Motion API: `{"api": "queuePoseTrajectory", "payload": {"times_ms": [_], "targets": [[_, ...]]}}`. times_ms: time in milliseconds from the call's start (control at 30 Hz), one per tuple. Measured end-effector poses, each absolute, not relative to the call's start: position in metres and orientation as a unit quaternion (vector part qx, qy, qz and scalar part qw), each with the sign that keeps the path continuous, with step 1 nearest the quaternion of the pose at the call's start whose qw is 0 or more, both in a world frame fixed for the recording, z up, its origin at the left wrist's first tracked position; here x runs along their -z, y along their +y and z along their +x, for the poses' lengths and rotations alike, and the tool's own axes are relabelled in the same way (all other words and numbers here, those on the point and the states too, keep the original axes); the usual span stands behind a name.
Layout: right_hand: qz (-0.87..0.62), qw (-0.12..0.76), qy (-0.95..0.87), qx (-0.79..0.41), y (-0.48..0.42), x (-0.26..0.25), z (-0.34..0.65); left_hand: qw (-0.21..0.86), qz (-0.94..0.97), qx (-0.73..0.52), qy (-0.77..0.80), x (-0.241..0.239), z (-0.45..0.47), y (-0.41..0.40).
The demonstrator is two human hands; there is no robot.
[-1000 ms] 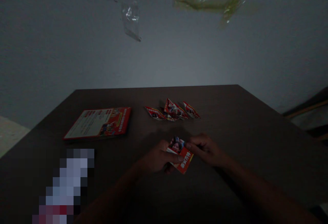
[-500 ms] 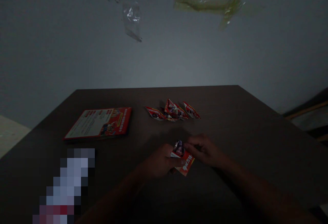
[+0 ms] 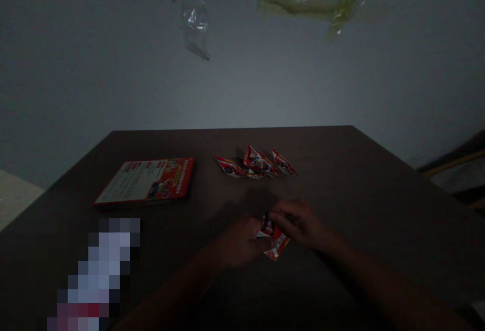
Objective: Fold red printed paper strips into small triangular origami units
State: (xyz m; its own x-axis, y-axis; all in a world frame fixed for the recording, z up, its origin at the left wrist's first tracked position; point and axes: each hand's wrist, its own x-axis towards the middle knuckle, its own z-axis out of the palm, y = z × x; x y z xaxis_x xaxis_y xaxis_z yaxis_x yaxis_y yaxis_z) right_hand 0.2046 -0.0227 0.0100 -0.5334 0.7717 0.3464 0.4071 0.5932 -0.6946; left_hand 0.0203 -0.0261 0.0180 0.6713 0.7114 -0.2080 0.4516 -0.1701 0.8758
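Note:
A small folded red-and-white printed paper with a picture and white characters is held low over the near middle of the table. My left hand is closed on its left side, thumb pressed across the front. My right hand is closed at the upper right edge, with fingertips pinching and partly covering the picture. Beyond both hands lie several pointed, folded red papers bunched together, with similar print. Dim light hides the finer folds.
A red-and-white printed booklet or stack of sheets lies on the left of the dark table. A pixelated light object is at the near left. Behind the table stands a wall with yellowish tape stuck to it.
My right fingers have moved slightly left and over the paper, covering more of its print. The paper and my left hand have shifted a little to the right.

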Motion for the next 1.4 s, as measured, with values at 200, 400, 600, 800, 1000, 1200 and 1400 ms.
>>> {"api": "queuePoseTrajectory", "payload": {"times_ms": [200,400,600,800,1000,1200,1400], "targets": [[-0.356,0.326,-0.817,-0.317,-0.022,-0.010,0.204,0.488,0.767,-0.121,0.399,-0.014,0.019,-0.025],[-0.348,0.332,-0.821,-0.308,-0.024,-0.013,0.203,0.502,0.765,-0.116,0.385,-0.009,0.020,-0.025],[-0.396,0.390,-0.783,-0.281,-0.026,-0.009,0.205,0.547,0.724,-0.183,0.378,-0.001,0.015,-0.021],[-0.460,0.482,-0.692,-0.279,-0.024,0.000,0.202,0.589,0.644,-0.299,0.387,0.007,0.024,-0.024],[-0.460,0.518,-0.630,-0.351,-0.025,0.005,0.194,0.630,0.547,-0.404,0.375,0.009,0.038,-0.029],[-0.425,0.504,-0.651,-0.375,-0.022,0.006,0.199,0.593,0.593,-0.359,0.411,0.005,0.028,-0.027],[-0.414,0.456,-0.729,-0.298,-0.018,0.000,0.205,0.471,0.729,-0.308,0.389,-0.004,0.023,-0.025]]}}
